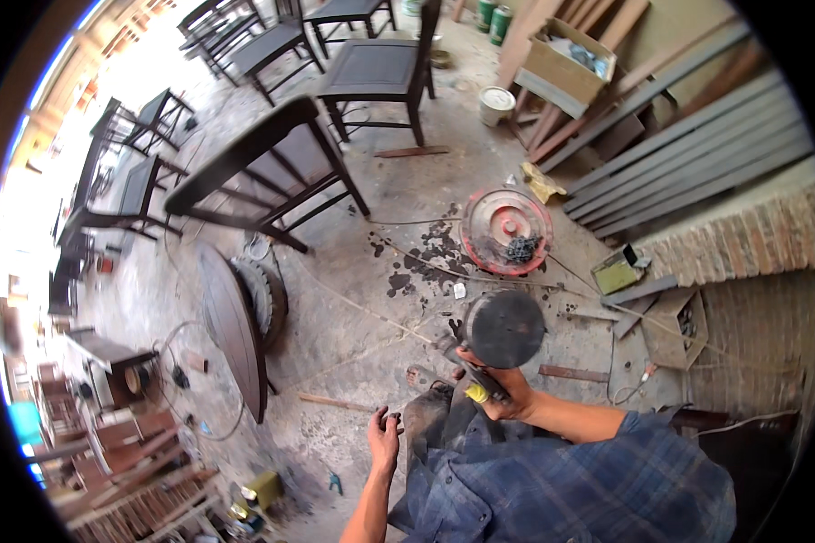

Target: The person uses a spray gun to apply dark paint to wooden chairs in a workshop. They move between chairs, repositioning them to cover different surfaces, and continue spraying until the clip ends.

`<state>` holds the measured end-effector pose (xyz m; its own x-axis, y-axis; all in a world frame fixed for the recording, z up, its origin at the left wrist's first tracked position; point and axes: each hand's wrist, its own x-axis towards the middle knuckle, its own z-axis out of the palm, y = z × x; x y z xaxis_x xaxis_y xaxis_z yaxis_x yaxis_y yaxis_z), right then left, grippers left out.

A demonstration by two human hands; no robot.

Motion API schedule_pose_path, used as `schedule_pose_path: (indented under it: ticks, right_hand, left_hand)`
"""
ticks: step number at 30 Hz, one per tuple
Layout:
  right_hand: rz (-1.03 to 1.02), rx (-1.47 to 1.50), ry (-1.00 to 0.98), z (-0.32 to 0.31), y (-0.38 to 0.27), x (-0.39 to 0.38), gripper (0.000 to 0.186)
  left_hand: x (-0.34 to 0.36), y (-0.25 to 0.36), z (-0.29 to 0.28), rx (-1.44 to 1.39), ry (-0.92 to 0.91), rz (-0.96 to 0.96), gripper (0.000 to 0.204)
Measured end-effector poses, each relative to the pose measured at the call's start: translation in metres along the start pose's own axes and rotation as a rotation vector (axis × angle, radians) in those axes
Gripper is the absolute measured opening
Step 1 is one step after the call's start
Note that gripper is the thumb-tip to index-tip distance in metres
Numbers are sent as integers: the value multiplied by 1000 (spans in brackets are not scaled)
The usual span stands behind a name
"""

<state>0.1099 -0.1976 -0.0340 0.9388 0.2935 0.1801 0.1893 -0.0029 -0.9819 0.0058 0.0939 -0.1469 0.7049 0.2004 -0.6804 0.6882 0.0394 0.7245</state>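
While the right hand (513,391) grips the disc tool (505,328), the left hand (385,439) hangs empty

Held in front of the person, above the floor (335,362), the disc tool has its round black face turned upward — right fingers wrapped around its handle, left fingers loosely curled around nothing visible. Handling it well probably calls for a firm grip behind the disc, fingertips off the rim, and the free hand ready to steady the weight. A cord (534,284) appears just beyond — best kept clear of the disc, as is the loose plaid shirt (589,471).
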Motion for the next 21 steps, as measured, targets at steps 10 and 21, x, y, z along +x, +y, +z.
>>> schedule_pose_path:
  ticks: [10, 21]
  right_hand:
    - [76, -85, 377, -120, 68, -48, 65]
    - [218, -51, 686, -172, 118, -67, 58]
  left_hand:
    - [215, 96, 215, 651, -204, 604, 41]
    - [340, 54, 492, 1563, -660, 760, 47]
